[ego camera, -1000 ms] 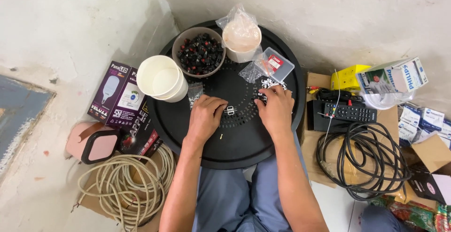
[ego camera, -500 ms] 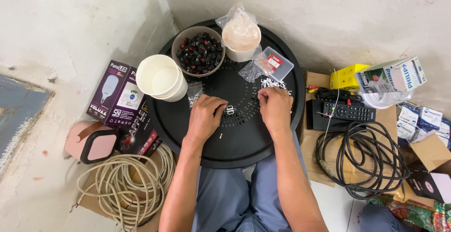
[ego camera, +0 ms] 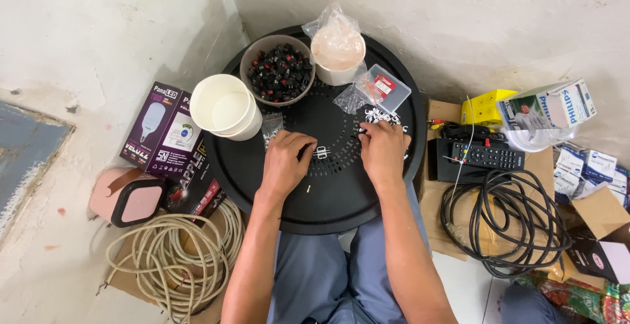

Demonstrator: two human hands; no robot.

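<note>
Rough plastered wall and pale concrete floor; a round black perforated tray (ego camera: 328, 199) serves as the desk, sitting over the person's knees.

Far left: pink case with a black face (ego camera: 128, 196), purple bulb boxes (ego camera: 164, 130), and below them a loose coil of cream cable (ego camera: 177, 252), stiff and ropy. On the tray's left edge, stacked white paper cups (ego camera: 226, 106), smooth and matte. Behind them a grey bowl (ego camera: 277, 69) heaped with small black-and-red switch-like parts, glossy plastic.

Change since half a second ago: the right hand (ego camera: 384, 150) has slid slightly back from the pile of small white pieces (ego camera: 380, 117) toward tray centre; the left hand (ego camera: 285, 163) is unmoved. Reading: one piece has probably been drawn from the pile, though the fingertips hide it.

Left hand lies curled, knuckles up, fingers just beside a small white clip (ego camera: 321, 153) on the tray. Right hand is pinched at the fingertips; whether it holds anything I cannot tell. The hands are apart, the clip between them.

Further right: a cup in a clear crinkled bag (ego camera: 338, 45), a clear flat packet (ego camera: 387, 88), a black remote (ego camera: 485, 157), and coiled black cable (ego camera: 505, 225) on cardboard.
</note>
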